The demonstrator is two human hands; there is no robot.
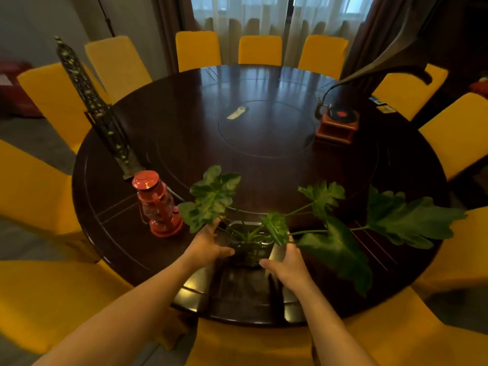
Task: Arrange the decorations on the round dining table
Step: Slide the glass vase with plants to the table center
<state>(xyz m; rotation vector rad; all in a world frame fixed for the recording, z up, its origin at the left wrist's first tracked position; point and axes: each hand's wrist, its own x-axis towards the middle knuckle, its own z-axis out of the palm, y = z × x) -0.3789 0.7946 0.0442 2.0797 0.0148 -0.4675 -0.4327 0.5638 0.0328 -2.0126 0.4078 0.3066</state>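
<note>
A glass vase (249, 249) with big green leaves (406, 223) stands near the front edge of the dark round table (264, 175). My left hand (208, 244) grips the vase's left side and my right hand (287, 262) grips its right side. A red lantern (157, 204) stands just left of the vase. Behind the lantern rises a tall dark metal tower ornament (92, 101). A small gramophone (338, 122) with a long dark horn sits at the right of the table.
Yellow-covered chairs (198, 50) ring the table on all sides. A small pale object (237, 113) lies on the inner turntable disc (266, 128). Curtains (264, 19) hang behind the far chairs. Some cards (383, 105) lie at the far right edge.
</note>
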